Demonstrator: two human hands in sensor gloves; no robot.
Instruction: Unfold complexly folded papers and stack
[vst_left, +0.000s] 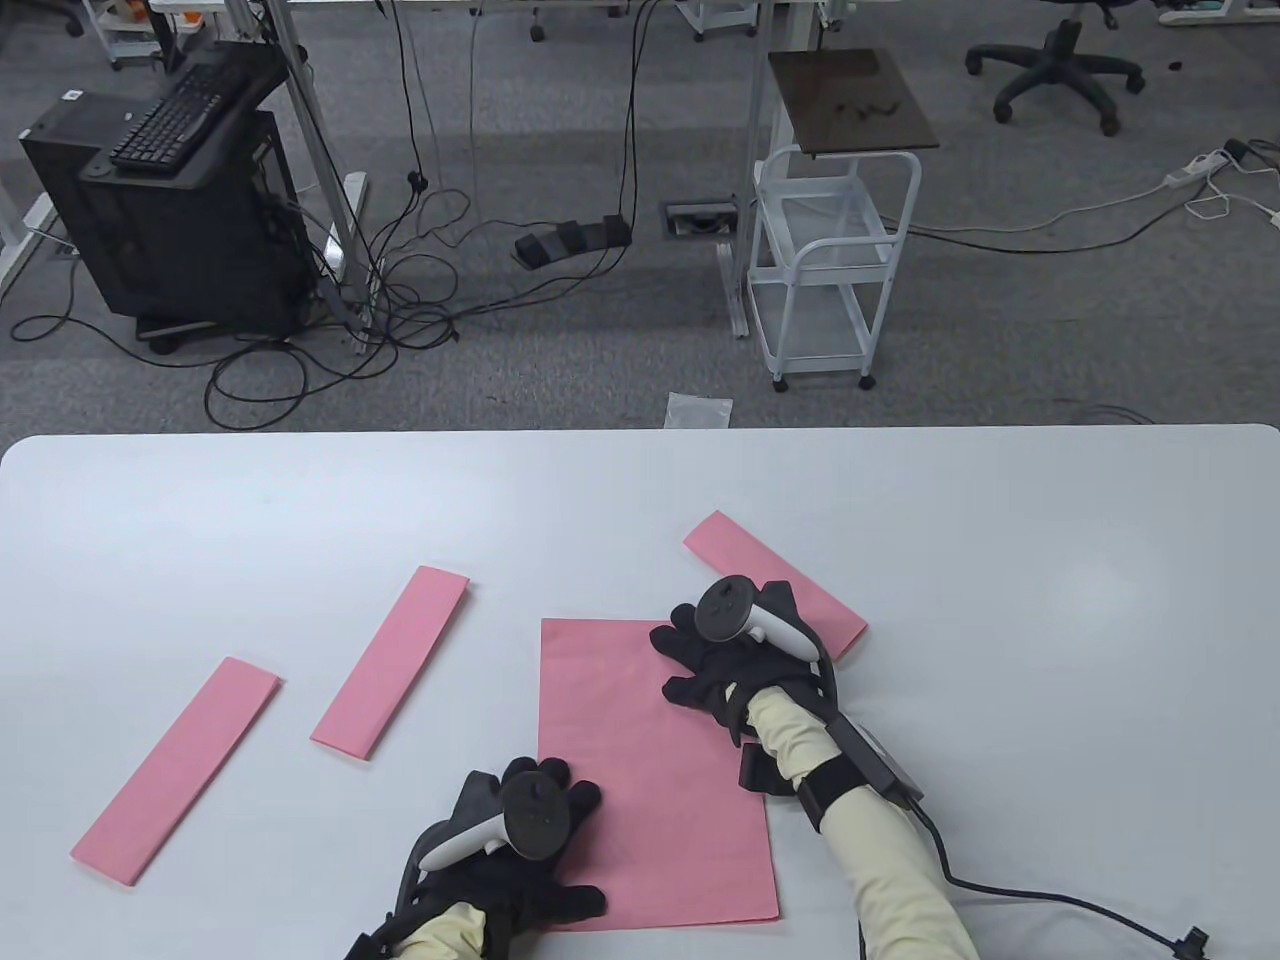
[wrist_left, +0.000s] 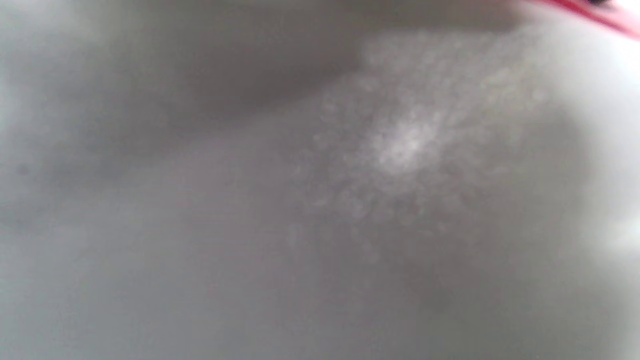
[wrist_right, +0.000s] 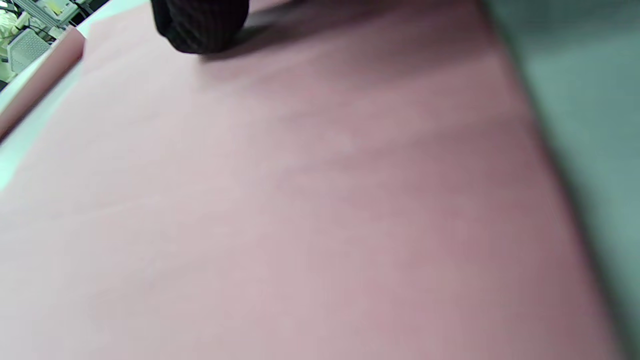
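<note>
— What are the hands doing down there?

— Both lie flat, fingers spread, holding nothing. The left hand (vst_left: 520, 850) presses the near left corner of the unfolded pink sheet (vst_left: 640, 760); the right hand (vst_left: 725, 665) rests on its far right edge. I'd guess that is to keep the paper flat and smooth out its creases.

— Why right in front of the person?

— It looks like the base of the stack, squared up near the table (vst_left: 1050, 600) edge where both hands reach it easily.

— And the rest?

— Three are still folded into strips. One folded strip (vst_left: 795, 590) lies just beyond the right hand, partly under it, probably next. A middle strip (vst_left: 392, 662) and a far-left strip (vst_left: 178, 770) lie apart to the left, untouched.

— The wrist cameras?

— The left one is a grey blur. The right one shows pink paper and one dark fingertip (wrist_right: 200, 25) on it.
</note>
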